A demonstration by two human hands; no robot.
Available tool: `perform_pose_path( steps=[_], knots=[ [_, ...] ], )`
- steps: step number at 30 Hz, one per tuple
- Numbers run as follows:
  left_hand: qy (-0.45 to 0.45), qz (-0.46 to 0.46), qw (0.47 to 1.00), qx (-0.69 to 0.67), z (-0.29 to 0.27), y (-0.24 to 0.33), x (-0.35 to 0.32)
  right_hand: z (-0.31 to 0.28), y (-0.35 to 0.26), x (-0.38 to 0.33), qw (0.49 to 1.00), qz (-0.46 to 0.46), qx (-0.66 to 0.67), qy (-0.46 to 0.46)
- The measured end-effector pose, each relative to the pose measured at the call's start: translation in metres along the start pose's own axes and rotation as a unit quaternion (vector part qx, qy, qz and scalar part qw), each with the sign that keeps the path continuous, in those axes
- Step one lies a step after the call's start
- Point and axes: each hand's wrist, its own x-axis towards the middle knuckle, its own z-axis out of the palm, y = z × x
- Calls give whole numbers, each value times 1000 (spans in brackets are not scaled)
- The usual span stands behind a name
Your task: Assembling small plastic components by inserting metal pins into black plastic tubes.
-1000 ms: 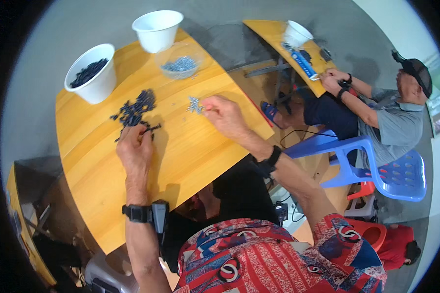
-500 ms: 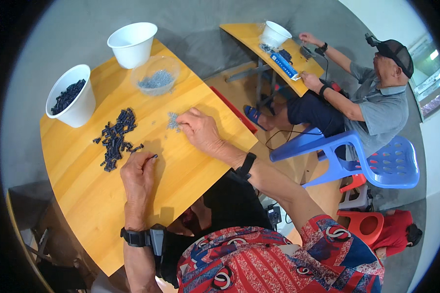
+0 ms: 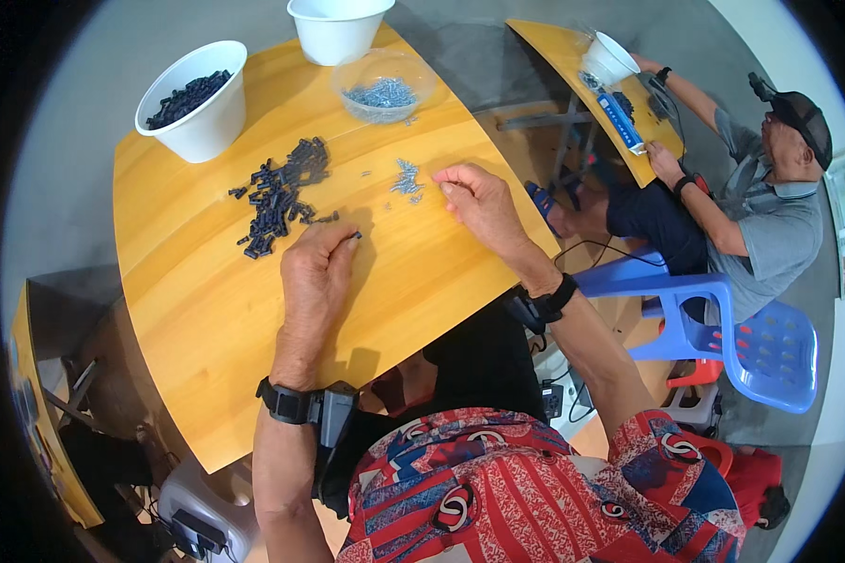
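The left hand [image 3: 316, 272] pinches one small dark plastic piece [image 3: 355, 235] at its fingertips, just above the wooden table [image 3: 197, 310]. The piece is tiny, and its long side seems to lie flat, pointing to the right toward the other hand. The right hand [image 3: 479, 202] has its fingers bent and close together at the little heap of small silver screws [image 3: 406, 178]; whether it holds one cannot be told. Most of the work looks left to do: a big pile of dark pieces [image 3: 282, 197] waits just beside the left hand, and the white bowl [image 3: 192, 98] holds more.
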Motion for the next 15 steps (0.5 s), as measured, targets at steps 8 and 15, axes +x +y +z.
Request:
perform_pose_path(
  steps=[8, 15],
  knots=[
    [5, -16, 1000, -19, 2, 0, 0, 12, -8, -1, 983, -131, -125, -6],
    [3, -8, 1000, -10, 1, -3, 0, 18, -10, -2, 967, -180, -179, 5]
  ],
)
